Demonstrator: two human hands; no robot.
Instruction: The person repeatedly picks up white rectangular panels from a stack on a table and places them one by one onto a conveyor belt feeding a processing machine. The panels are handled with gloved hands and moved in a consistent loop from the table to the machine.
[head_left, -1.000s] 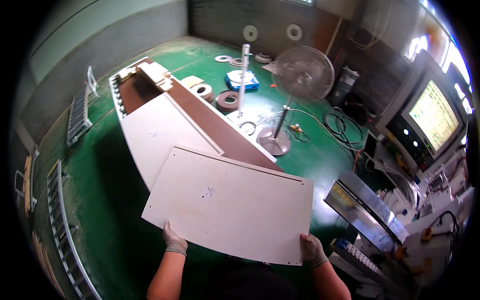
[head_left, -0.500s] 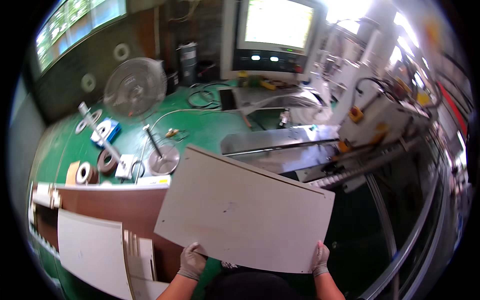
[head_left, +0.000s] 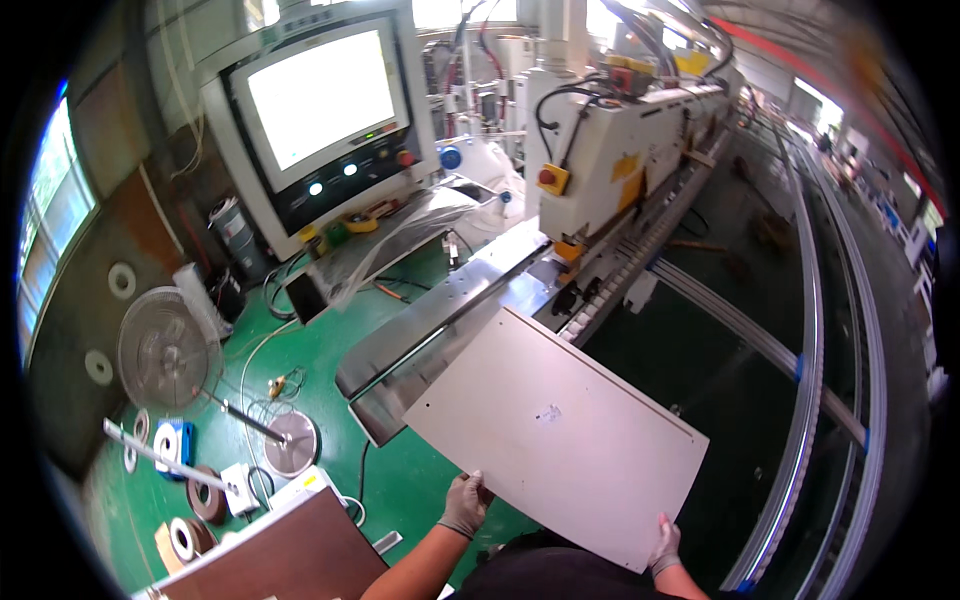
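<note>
Both gloved hands carry a pale flat board point(head_left: 560, 440) in the air: the left hand point(head_left: 465, 505) grips its near left edge, the right hand point(head_left: 663, 545) its near right corner. Its far corner hangs over the machine's metal infeed table point(head_left: 440, 325). This looks like the carrying step; next calls for lowering the board flat against the guide.

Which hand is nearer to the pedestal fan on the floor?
Left. The left hand grips the white panel on the side toward the pedestal fan; the right hand holds the panel's far side.
</note>
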